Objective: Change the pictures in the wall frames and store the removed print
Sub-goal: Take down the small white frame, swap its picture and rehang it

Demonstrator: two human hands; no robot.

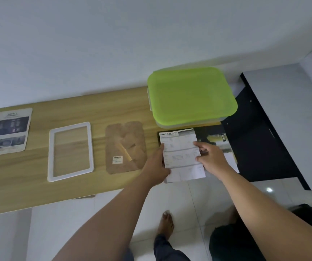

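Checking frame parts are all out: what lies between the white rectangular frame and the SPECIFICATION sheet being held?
The brown fibreboard backing panel lies flat on the wooden table there, shown in the head view.

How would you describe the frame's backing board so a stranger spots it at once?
Start at the long wooden table by the wall. Between the empty white frame and the specification sheet lies the backing board. It alone is brown, with a white barcode sticker.
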